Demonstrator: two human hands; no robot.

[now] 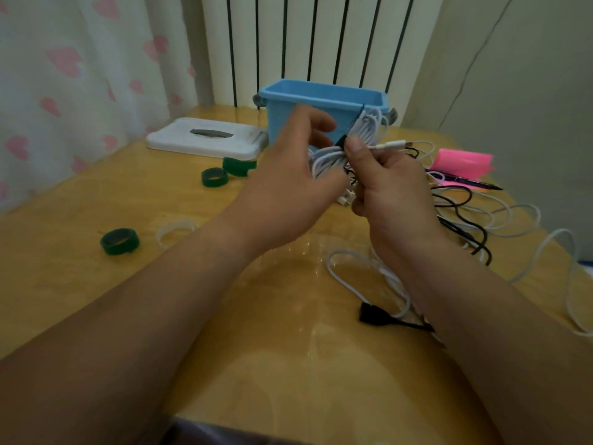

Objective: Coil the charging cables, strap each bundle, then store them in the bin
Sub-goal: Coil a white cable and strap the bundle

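Strapping step, by our reading. We log the white coil [369, 125] held in the air above the bench [272, 332], just in front of the blue bin [321, 88] and not yet in it.

Left hand [288, 178]: fingers curled over the coil's near half, thumb under it. We judge this grip is there to stop the loops springing apart.

Right hand [391, 191]: thumb pressed on the coil's waist, fingers curled behind, pinching the loops where a dark strap [342, 140] crosses them. The strap's free end runs up toward the bin rim. We cannot tell whether it is fastened. A connector end sticks out to the right past the thumb.

We think the waist is chosen because a strap there binds both halves of the coil evenly.

Remaining stock: loose cables [462, 216], black and white, lie tangled on the bench to the right, partly under the right forearm. Three green rolls [214, 177] sit left of the hands, well apart from the cables, likely kept there for later bundles.

Progress, our estimate: early, since most cables lie uncoiled. The bin's inside is hidden.

Next call: close the strap without releasing the waist, then lower the coil into the bin.

Risk: loops slip if either hand loosens first.
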